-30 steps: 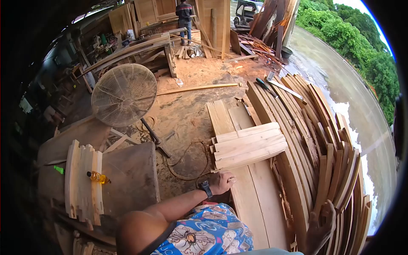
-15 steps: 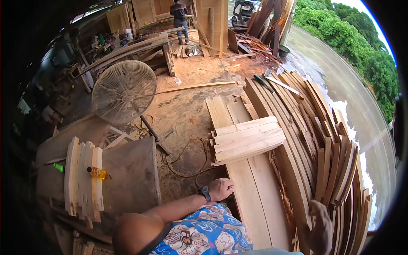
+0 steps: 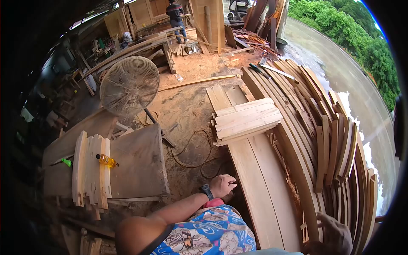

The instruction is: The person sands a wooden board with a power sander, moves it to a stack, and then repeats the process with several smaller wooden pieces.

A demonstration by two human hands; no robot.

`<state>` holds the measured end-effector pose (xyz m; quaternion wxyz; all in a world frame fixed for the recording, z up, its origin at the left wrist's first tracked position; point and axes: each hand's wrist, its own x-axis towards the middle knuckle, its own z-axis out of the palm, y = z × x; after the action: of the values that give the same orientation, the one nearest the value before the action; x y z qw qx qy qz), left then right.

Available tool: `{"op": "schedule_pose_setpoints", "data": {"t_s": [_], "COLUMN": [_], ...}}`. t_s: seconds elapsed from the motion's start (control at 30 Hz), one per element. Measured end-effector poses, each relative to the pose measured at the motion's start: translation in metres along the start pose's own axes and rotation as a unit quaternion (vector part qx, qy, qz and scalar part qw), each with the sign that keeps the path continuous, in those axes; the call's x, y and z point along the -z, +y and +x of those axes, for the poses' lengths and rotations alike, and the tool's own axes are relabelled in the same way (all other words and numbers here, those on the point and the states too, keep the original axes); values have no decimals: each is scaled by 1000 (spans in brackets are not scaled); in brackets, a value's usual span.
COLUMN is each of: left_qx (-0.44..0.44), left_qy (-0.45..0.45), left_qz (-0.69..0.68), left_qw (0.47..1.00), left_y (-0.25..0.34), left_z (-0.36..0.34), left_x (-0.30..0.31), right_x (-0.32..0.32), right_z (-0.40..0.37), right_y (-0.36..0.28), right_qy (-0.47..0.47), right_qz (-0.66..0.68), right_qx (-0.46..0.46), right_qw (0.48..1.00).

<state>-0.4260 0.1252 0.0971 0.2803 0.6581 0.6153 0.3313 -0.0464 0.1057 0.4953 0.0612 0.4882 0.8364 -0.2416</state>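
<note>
My left hand (image 3: 222, 185), with a dark watch at the wrist, is beside the left edge of two wide pale boards (image 3: 259, 182). Its fingers are curled around something small and dark that I cannot make out. My right hand (image 3: 335, 233) is low on the right, beside long curved planks (image 3: 297, 170); its thumb stands apart from the fingers, and no held object shows. Across the far part of the wide boards lies a stack of short pale slats (image 3: 246, 119).
A standing fan (image 3: 129, 87) and a looped cable (image 3: 191, 163) are on the sawdusty floor. At left, a worktop (image 3: 138, 163) bears wood strips, a yellow bottle (image 3: 107, 160) and a green item (image 3: 66, 162). A handsaw (image 3: 278, 72) lies on the planks. Another person (image 3: 175, 21) stands behind.
The view has shifted, with the slat stack appearing higher and the worktop further right. My right hand is lower and further right in view. My left hand stays beside the boards.
</note>
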Motion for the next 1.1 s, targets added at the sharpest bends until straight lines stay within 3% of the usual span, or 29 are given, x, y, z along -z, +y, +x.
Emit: {"op": "schedule_pose_setpoints", "data": {"t_s": [0.03,0.07,0.1,0.17,0.2,0.23,0.27,0.3,0.33,0.37,0.4,0.43,0.5,0.53,0.57,0.6,0.63,0.7,0.73,0.83,0.9,0.93,0.97,1.0,1.03,1.1], "left_qx": [3,4,4,7,0,-5,-11,-13,-16,-17,-16,-15,-17,-28,-38,-40,-39,-37,-34,-36,-70,-71,-70,-69,-69,-62], "left_qy": [-3,-19,-35,-48,-47,-46,-39,-37,-45,-59,-63,-70,-79,-76,-72,-71,-74,-75,-76,-84,-95,-95,-95,-93,-89,-90], "left_qz": [-1,7,15,15,9,3,-2,1,-1,-4,-3,6,15,15,15,15,12,8,5,1,7,8,6,4,6,0], "left_qw": [1000,1000,999,999,999,999,999,999,999,998,998,997,997,997,997,997,996,996,997,996,993,993,993,993,994,994], "left_y": [0,-1,2,15,21,25,27,27,29,31,34,37,43,45,47,48,50,53,53,59,62,64,66,68,68,67], "left_z": [-12,-22,-32,-51,-58,-68,-76,-80,-84,-94,-101,-103,-109,-110,-109,-108,-107,-103,-104,-103,-100,-98,-99,-97,-93,-95], "left_x": [-7,-17,-25,-33,-38,-42,-45,-48,-49,-51,-51,-51,-53,-54,-55,-56,-57,-59,-62,-65,-68,-70,-70,-70,-69,-71], "right_x": [-2,-20,-38,-70,-52,-56,-47,-44,-41,-52,-59,-65,-119,-114,-100,-83,-75,-47,-52,-81,-97,-96,-80,-63,-58,-53], "right_z": [-20,-34,-35,-25,-30,-39,-41,-53,-65,-88,-100,-108,-88,-91,-92,-105,-115,-148,-150,-147,-141,-134,-144,-145,-150,-161], "right_y": [-7,-15,-3,15,-6,8,-9,-6,2,28,13,22,62,47,29,23,20,9,8,9,6,6,-4,-17,-23,-32], "right_qy": [243,400,401,507,276,94,-126,-123,-148,47,281,377,541,374,186,-80,-319,-129,-133,135,313,127,-119,-145,-144,147], "right_qz": [-29,-52,-53,-72,-133,-147,-150,-150,-17,119,-14,-42,131,26,-81,-135,-149,117,119,13,-60,-109,-131,-59,-61,-146], "right_qx": [156,18,16,0,30,94,-42,-40,-93,-9,32,-37,-137,-73,-4,37,-106,-150,-151,-49,19,52,-15,-129,-126,-44], "right_qw": [957,915,914,859,951,980,980,980,985,992,959,925,820,924,979,987,930,973,972,990,948,984,984,979,980,977]}}
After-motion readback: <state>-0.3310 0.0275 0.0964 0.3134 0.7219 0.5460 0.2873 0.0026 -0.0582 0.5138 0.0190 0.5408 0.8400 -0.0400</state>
